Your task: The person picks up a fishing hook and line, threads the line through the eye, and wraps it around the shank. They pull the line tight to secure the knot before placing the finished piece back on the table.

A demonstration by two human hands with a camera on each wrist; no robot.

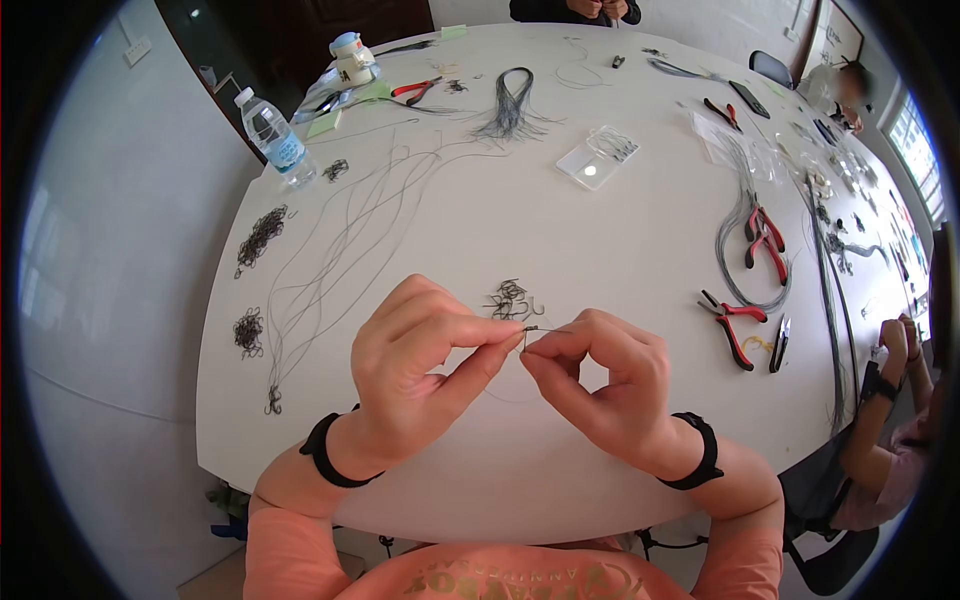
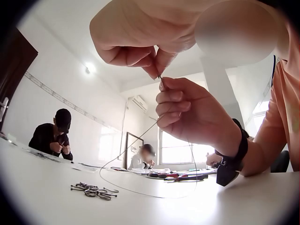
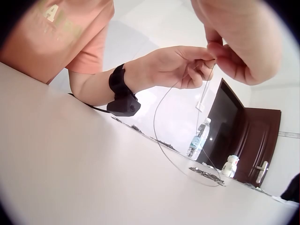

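In the head view my left hand [image 1: 415, 365] pinches a small dark fish hook [image 1: 531, 328] between thumb and forefinger. Facing it, my right hand [image 1: 605, 380] pinches a thin grey line at the hook, fingertips close to those of the left. The fingertips hide much of the hook. From the hands the line [image 2: 127, 149] hangs in a wide loop above the table, also seen in the right wrist view. Just beyond the fingers lies a small pile of dark hooks [image 1: 510, 298].
On the white table [image 1: 450, 240], long lines [image 1: 345, 225] with hooks and two hook piles [image 1: 262, 240] lie left, near a water bottle [image 1: 275, 140]. A clear plastic box [image 1: 597, 158] is farther back. Red-handled pliers [image 1: 735, 325] lie right. Other people sit around the table.
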